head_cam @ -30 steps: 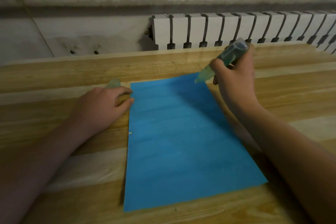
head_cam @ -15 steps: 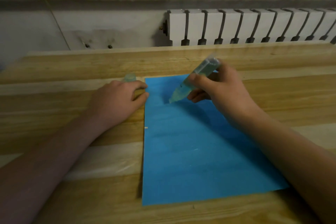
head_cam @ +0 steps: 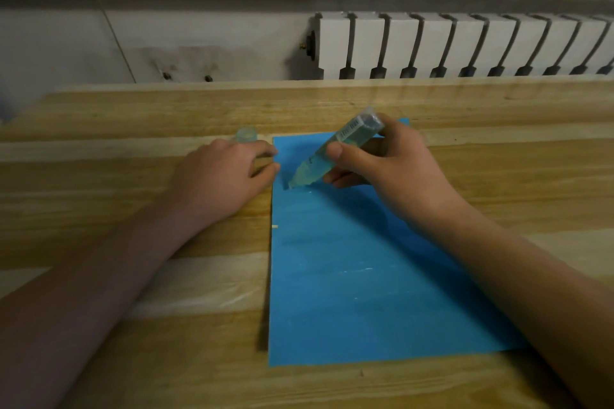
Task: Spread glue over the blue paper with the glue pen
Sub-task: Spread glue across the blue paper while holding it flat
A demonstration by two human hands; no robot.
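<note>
A blue paper point(head_cam: 349, 276) lies flat on the wooden table point(head_cam: 133, 342), with faint shiny streaks on its surface. My right hand point(head_cam: 392, 173) grips a clear green glue pen point(head_cam: 332, 153), tilted with its tip down on the paper near the far left corner. My left hand point(head_cam: 226, 176) rests on the table beside the paper's left edge, thumb and forefinger touching that edge near the far corner. A small clear cap point(head_cam: 246, 135) stands just behind my left hand.
A white radiator point(head_cam: 465, 43) hangs on the wall behind the table's far edge. A tiny pale sliver point(head_cam: 275, 226) lies at the paper's left edge. Bare wood surrounds the paper on all sides.
My right hand has carried the glue pen from the paper's far right corner leftward and down, until its tip meets the paper near the left edge. The left hand has stayed in place.
</note>
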